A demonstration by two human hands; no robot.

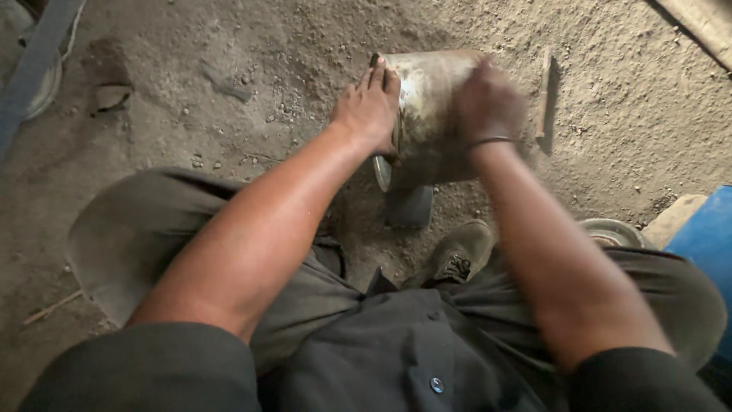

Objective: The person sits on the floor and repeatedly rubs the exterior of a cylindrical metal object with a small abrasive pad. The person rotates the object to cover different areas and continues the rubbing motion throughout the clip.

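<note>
A worn, pale metal cylinder (pixel 427 107) lies on its side on the dirt floor in front of my knees. My left hand (pixel 370 107) presses flat against its left end, fingers spread over the rim. My right hand (pixel 488 103) rests on top of its right part and looks blurred; a thin band circles that wrist. Whether the right hand grips the cylinder or only rests on it is unclear. A small round metal disc (pixel 381 174) shows below the left hand, at the cylinder's lower left edge.
A grey shoe (pixel 461 252) sits under the cylinder. A round metal pulley (pixel 610 231) lies at right beside a blue container (pixel 705 252). A thin wooden stick (pixel 543 95) stands right of the cylinder. A stone (pixel 110 95) and a dark bar (pixel 30 69) lie at left.
</note>
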